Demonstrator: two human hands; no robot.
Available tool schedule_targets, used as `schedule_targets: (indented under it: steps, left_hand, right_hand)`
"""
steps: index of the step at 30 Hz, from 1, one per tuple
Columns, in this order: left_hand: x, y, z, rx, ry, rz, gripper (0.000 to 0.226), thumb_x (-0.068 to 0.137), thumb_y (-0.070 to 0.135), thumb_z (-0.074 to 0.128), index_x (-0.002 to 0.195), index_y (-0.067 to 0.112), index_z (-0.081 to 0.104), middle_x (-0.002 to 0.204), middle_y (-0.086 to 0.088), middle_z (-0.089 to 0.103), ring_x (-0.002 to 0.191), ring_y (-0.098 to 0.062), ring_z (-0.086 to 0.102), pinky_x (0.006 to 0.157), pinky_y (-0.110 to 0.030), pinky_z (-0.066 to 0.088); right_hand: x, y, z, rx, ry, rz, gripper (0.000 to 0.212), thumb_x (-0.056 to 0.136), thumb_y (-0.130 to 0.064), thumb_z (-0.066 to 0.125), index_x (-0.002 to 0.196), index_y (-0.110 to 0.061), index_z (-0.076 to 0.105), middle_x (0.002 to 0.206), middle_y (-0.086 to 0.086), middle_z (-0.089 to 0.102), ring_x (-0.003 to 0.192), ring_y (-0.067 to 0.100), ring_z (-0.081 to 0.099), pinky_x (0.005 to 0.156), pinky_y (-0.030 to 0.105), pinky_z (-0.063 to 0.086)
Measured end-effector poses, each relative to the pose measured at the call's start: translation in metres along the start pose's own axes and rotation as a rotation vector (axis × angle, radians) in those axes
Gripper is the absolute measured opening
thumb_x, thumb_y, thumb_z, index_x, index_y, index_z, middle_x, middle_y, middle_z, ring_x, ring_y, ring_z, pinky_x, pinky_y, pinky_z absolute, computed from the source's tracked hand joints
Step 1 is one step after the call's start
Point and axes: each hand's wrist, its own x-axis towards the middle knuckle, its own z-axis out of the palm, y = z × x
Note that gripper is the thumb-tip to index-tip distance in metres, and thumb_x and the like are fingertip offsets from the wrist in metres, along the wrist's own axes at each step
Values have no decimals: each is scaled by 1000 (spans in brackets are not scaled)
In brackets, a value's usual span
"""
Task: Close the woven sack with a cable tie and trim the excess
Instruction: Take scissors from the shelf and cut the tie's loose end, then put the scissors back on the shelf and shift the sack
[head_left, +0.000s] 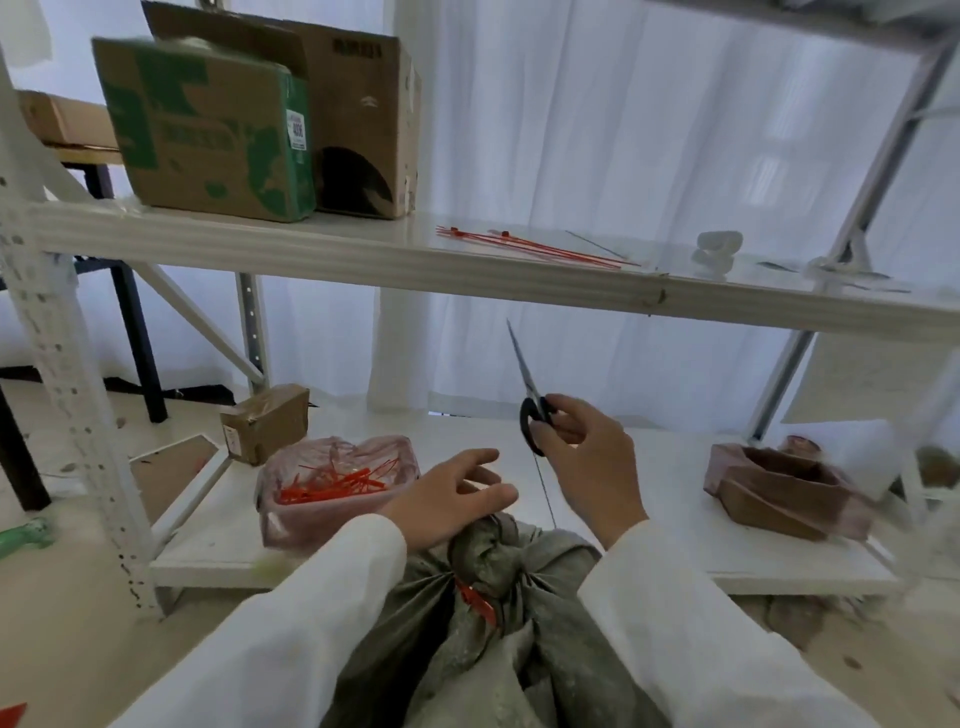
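Observation:
A grey-green woven sack (483, 639) stands at the bottom centre, its neck gathered and cinched by a red cable tie (477, 598). My left hand (452, 493) rests on the bunched top of the sack with its fingers loosely spread. My right hand (587, 457) grips black-handled scissors (530, 395) above and right of the sack, blades together and pointing up. A thin dark strand hangs down from the scissors toward the sack.
A pink plastic-lined tray (332, 514) of red tie offcuts sits on the lower shelf, left of the sack. Spare red cable ties (540, 248) lie on the upper shelf (363, 260). Cardboard boxes (218, 130) stand at upper left, and a brown container (779, 488) at right.

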Motion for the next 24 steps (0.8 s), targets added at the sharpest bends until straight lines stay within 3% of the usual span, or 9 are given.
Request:
schedule_targets:
  steps: [4,10,12,14,15,17,20,22,24]
  left_hand:
    - [-3,-16,-5,107,-161,-127,102,55,66,67,142,31,25,137,7,44,121,-11,46,105,-30,40]
    - [-10,-31,-22,143,-341,-166,104,55,62,71,142,31,24,135,9,46,121,-8,47,109,-28,35]
    - [-11,-37,-23,203,-358,-195,102,52,63,74,139,38,28,131,14,48,120,-7,48,110,-33,34]
    - [-12,-42,-22,245,-325,-212,91,50,66,75,130,43,39,125,19,54,115,-4,52,108,-34,37]
    - [-12,-45,-21,239,-302,-209,82,50,65,75,124,44,46,118,19,59,109,-3,56,105,-33,40]
    - [-13,-48,-18,211,-266,-191,64,54,62,74,113,45,55,105,18,66,98,-1,62,99,-32,46]
    - [-14,-45,-15,179,-238,-157,43,59,59,72,99,49,58,95,19,67,89,2,62,90,-24,48]
    - [-14,-43,-14,165,-238,-132,31,65,55,71,93,50,60,91,22,67,84,5,62,83,-18,46]
    - [-14,-42,-13,158,-236,-102,28,68,53,69,94,47,62,93,22,68,85,6,63,82,-17,46]
  right_hand:
    - [72,-21,-48,-81,253,-57,27,84,-30,64,108,-19,64,87,-2,65,82,15,60,76,26,45]
    - [183,-39,-86,-231,315,164,26,87,-32,56,74,-11,59,71,7,57,79,25,53,70,27,39]
    - [204,-39,-86,-246,294,228,28,89,-32,54,93,-5,61,87,12,61,86,26,54,73,30,40]
    - [216,-40,-84,-232,301,249,37,91,-27,52,118,-2,54,107,13,60,98,28,56,81,32,43]
    - [218,-42,-83,-235,301,240,33,91,-25,51,115,-2,54,101,11,59,97,27,54,81,31,44]
    - [222,-44,-83,-288,267,233,17,90,-22,52,87,-5,52,76,5,49,88,23,48,71,29,42]
    - [224,-50,-83,-348,209,209,26,89,-21,55,68,-10,43,66,2,40,72,22,48,60,25,39]
    - [227,-47,-83,-284,173,233,6,90,-16,53,87,-12,54,76,3,49,72,20,55,55,23,44]
    - [224,-41,-79,-384,186,79,23,89,-9,50,109,-3,61,96,11,64,97,27,62,77,29,49]
